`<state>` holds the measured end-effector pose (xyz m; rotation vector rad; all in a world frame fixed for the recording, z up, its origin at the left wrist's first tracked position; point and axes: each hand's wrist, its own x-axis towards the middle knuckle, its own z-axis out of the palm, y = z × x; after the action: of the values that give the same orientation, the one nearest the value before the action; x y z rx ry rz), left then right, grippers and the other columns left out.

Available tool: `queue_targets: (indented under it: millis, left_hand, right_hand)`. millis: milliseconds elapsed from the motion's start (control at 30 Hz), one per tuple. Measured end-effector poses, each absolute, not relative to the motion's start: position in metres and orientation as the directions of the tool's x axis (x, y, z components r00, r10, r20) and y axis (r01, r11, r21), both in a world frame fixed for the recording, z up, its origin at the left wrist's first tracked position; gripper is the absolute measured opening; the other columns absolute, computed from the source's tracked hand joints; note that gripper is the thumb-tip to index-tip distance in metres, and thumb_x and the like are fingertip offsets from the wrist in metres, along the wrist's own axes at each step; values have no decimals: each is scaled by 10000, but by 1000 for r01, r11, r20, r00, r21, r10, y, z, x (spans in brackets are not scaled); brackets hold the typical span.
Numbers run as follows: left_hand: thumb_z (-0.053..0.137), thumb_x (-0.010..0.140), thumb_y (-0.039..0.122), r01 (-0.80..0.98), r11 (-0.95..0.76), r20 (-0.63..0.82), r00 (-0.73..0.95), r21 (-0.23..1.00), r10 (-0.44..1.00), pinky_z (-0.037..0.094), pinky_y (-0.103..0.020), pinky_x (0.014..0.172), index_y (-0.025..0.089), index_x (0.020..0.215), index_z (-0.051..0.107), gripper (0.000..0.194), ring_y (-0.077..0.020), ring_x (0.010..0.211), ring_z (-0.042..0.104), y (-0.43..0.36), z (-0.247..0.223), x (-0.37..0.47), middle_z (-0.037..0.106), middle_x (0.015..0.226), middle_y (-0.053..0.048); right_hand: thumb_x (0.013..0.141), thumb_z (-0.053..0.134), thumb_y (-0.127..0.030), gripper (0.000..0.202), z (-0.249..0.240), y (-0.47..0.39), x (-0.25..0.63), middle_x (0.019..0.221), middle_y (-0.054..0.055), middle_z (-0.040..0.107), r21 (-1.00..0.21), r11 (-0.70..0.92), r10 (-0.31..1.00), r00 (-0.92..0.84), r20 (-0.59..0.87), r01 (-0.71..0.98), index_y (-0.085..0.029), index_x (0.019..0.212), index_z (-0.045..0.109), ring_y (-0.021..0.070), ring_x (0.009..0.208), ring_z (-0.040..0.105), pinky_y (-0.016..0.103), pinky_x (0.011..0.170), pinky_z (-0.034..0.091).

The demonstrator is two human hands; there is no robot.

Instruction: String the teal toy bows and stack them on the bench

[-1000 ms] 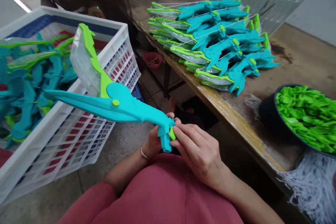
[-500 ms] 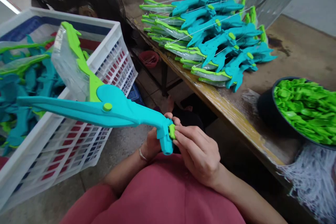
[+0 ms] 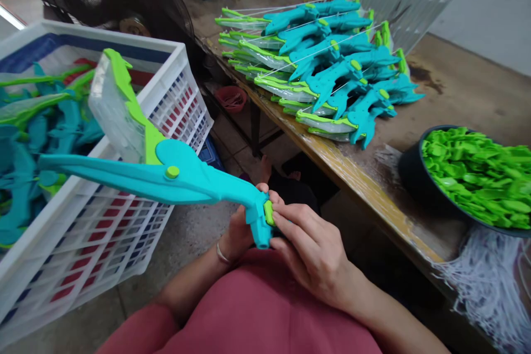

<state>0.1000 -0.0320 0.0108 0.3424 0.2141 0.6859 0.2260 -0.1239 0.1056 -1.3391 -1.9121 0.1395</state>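
A long teal plastic tool [image 3: 191, 174] with a lime-green jaw [image 3: 143, 124] and a clear plastic panel [image 3: 114, 102] stretches leftward in front of me, above the basket's edge. My left hand [image 3: 238, 235] is closed round its near end from behind, partly hidden by it. At that same end sits a small lime-green plastic piece [image 3: 269, 213] against the teal socket. My right hand [image 3: 313, 246] presses this piece with its fingertips, its thumb lower down by the socket. A round green pin [image 3: 172, 172] shows at the tool's joint.
A white slatted basket [image 3: 178, 88] holding similar teal and green parts stands left. On the wooden table [image 3: 327, 168] lies a stack of similar tools [image 3: 327, 86] with white strings. A black tub [image 3: 415, 163] of green pieces and a bundle of white cords [image 3: 489, 271] are at right.
The small green piece now lies flatter against the teal socket. My right fingers have shifted over it and the thumb has moved lower. The view has turned slightly right.
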Motion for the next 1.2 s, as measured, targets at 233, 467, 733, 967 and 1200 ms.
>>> queue_targets:
  millis: [233, 467, 733, 967, 1200]
  left_hand:
    - [788, 813, 460, -574, 704, -137, 726, 419, 674, 517, -304, 760, 252, 936, 647, 280, -172, 794, 581, -29, 18, 112, 606, 887, -11]
    - [781, 829, 403, -536, 755, -152, 769, 378, 621, 508, -298, 833, 241, 920, 578, 276, -163, 848, 593, -40, 32, 123, 583, 903, 5]
    - [841, 795, 405, -507, 738, -8, 822, 445, 569, 493, -267, 783, 223, 860, 558, 343, -146, 798, 585, -42, 33, 126, 588, 848, 6]
    - [920, 724, 378, -454, 755, -33, 847, 474, 530, 507, -248, 753, 198, 999, 672, 411, -136, 788, 616, -38, 37, 150, 666, 929, -12]
    - [952, 688, 323, -397, 772, 64, 903, 497, 424, 524, -272, 881, 188, 1137, 749, 511, -175, 933, 685, -49, 63, 184, 744, 1037, -54]
  right_hand:
    - [959, 492, -696, 770, 121, -132, 212, 1048, 187, 671, -279, 196, 906, -64, 418, 940, 1, 1269, 594, 271, 904, 633, 405, 753, 586]
    - [994, 531, -496, 353, 140, -131, 206, 725, 55, 568, 102, -31, 943, -5, 332, 994, -174, 870, 604, 216, 634, 494, 369, 583, 329]
    - [963, 534, -516, 369, 147, -132, 231, 763, 40, 660, -44, 149, 976, -139, 170, 988, -160, 962, 631, 192, 605, 559, 361, 571, 241]
    - [974, 533, -515, 370, 151, -134, 255, 683, 28, 662, -9, -17, 981, 19, 195, 1000, -178, 847, 621, 187, 575, 591, 344, 573, 222]
    - [1057, 387, -535, 492, 164, -150, 292, 704, 34, 634, -22, -155, 942, 155, 297, 988, -181, 790, 598, 174, 623, 570, 314, 599, 258]
